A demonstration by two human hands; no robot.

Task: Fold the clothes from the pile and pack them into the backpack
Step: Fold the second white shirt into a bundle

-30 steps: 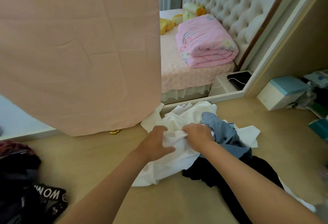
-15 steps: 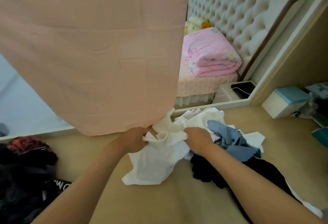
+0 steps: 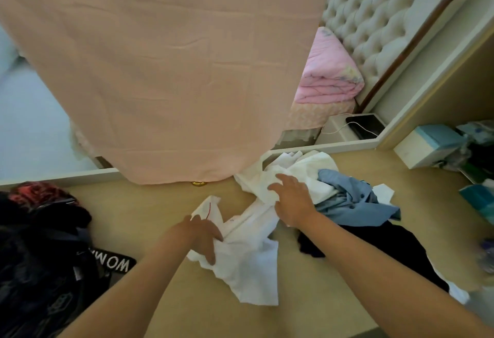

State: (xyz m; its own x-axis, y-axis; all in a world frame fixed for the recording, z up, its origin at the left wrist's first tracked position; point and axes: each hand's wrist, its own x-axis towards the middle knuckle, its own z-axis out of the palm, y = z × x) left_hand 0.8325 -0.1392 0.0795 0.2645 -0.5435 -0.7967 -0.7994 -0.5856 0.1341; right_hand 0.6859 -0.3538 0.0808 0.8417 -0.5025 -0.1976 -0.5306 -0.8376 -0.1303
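Fingers of the left hand [image 3: 203,238] curl round the white garment [image 3: 251,262] as the right hand [image 3: 292,200], fingers spread flat, pins the clothes pile [image 3: 355,198] just beyond; pulling it clear and flat should ease folding, backpack [image 3: 40,244] lying far left.

1. The left hand [image 3: 204,238] lies on the near part of a white garment [image 3: 248,265]; whether it pinches the cloth is unclear
2. The right hand [image 3: 294,201], fingers spread, rests on the garment's far part
3. Just right of the right hand lies a blue garment [image 3: 352,198], with a dark garment [image 3: 387,252] beside that forearm
4. Well left of the left hand sits a black bag [image 3: 48,257]
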